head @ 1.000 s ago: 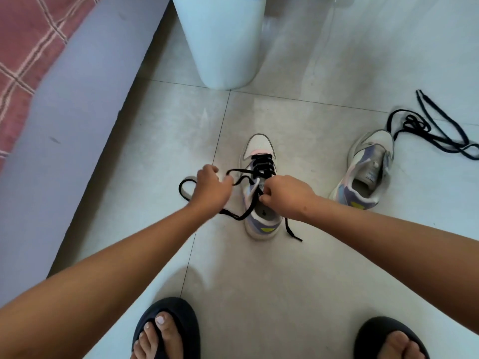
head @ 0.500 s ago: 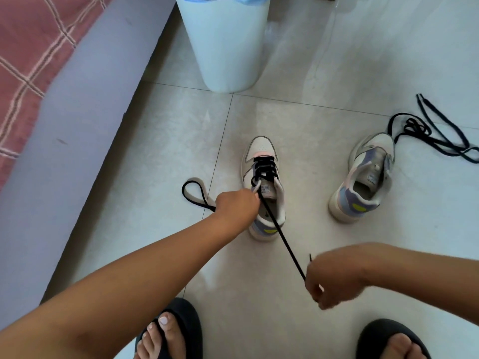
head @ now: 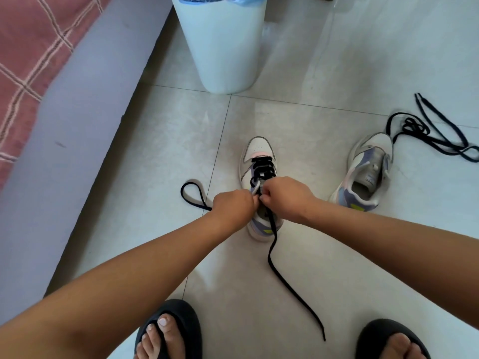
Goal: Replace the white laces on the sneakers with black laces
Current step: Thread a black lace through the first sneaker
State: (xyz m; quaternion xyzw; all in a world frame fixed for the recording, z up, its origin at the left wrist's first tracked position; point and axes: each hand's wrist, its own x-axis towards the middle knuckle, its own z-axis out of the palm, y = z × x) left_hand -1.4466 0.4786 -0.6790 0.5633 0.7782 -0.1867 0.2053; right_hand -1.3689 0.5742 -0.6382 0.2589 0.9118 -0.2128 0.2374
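Observation:
A white and lilac sneaker (head: 258,151) stands on the floor tiles, toe pointing away, with a black lace (head: 263,168) crossed through its front eyelets. My left hand (head: 233,207) is curled at the sneaker's left eyelet edge and grips the lace's left end, which loops out on the floor (head: 191,195). My right hand (head: 286,198) pinches the lace at the eyelets beside the tongue. The lace's right end (head: 293,288) trails slack toward my feet. A second sneaker (head: 368,174) lies to the right with no lace in it. Beside it is a loose black lace (head: 427,133).
A pale bin (head: 223,47) with a blue liner stands behind the sneakers. A bed edge (head: 64,130) with a red checked cover runs along the left. My feet in black slippers (head: 168,330) are at the near edge of the view.
My right hand, which had pulled the lace end taut toward me, has let it fall slack and returned to the eyelets. My left hand has stayed at the sneaker.

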